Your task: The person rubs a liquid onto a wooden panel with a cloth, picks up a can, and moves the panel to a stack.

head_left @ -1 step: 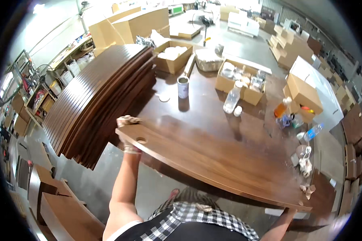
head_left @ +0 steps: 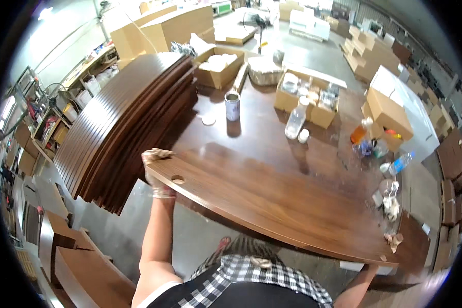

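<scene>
A long brown wood-grain board (head_left: 251,200) with one curved edge lies across in front of me. A round hole (head_left: 178,179) pierces it near its left end. My left hand (head_left: 157,164), in a soiled pale glove, is closed around that left end, fingers over the top. Under the right end my right forearm disappears. Pale gloved fingers of my right hand (head_left: 393,241) show curled over that end, while the palm is hidden by the board. Beyond the board is the dark brown worktop (head_left: 205,141), partly covered by it.
A tall stack of curved brown boards (head_left: 118,118) stands at left. On the worktop are an open can (head_left: 232,107), a white lid (head_left: 209,119), a clear bottle (head_left: 296,120), a carton of jars (head_left: 313,115) and a bottle of orange liquid (head_left: 361,132). More brown panels (head_left: 90,272) stand lower left.
My left hand and the board's left end have shifted slightly to the left. My right hand stays at the right end.
</scene>
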Action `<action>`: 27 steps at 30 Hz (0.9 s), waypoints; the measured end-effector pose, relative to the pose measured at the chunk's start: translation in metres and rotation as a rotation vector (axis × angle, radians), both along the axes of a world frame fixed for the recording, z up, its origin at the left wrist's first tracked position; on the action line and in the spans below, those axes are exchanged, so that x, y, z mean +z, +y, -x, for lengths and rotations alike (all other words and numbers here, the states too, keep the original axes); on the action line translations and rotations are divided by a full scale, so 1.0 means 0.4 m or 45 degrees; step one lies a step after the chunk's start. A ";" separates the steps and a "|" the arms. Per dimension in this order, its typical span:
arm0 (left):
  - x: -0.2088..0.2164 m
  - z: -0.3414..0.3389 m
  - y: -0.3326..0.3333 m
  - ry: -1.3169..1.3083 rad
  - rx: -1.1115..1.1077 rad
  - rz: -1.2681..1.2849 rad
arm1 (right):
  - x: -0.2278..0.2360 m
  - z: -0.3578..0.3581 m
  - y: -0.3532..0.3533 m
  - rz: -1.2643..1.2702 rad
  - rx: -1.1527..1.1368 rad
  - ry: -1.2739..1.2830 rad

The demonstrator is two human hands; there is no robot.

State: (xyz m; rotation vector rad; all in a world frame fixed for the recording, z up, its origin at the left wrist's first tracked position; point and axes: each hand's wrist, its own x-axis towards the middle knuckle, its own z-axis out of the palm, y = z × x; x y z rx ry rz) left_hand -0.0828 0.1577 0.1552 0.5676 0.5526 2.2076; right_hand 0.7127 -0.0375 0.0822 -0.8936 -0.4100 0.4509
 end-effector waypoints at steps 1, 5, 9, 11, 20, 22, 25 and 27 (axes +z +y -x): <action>0.026 0.003 -0.048 0.042 0.072 0.111 | -0.013 -0.003 -0.017 0.030 -0.009 0.017; 0.006 0.026 -0.155 0.131 0.254 0.424 | -0.070 0.019 -0.130 0.199 -0.009 0.143; -0.088 0.022 -0.249 0.145 0.347 0.916 | -0.133 0.097 -0.234 0.417 0.031 0.338; -0.198 0.148 -0.331 0.029 0.275 0.988 | -0.147 0.173 -0.243 0.530 0.076 0.458; 0.093 0.054 -0.229 0.561 0.313 1.109 | 0.168 0.199 -0.200 0.339 -0.184 0.266; -0.027 -0.037 -0.125 0.894 -0.141 1.053 | 0.060 0.159 -0.136 0.353 0.205 0.015; -0.107 -0.263 -0.077 1.892 -0.489 0.766 | 0.002 0.426 0.088 0.644 0.160 -0.218; -0.170 -0.402 -0.114 2.510 0.058 0.243 | 0.005 0.520 0.172 0.730 0.319 -0.475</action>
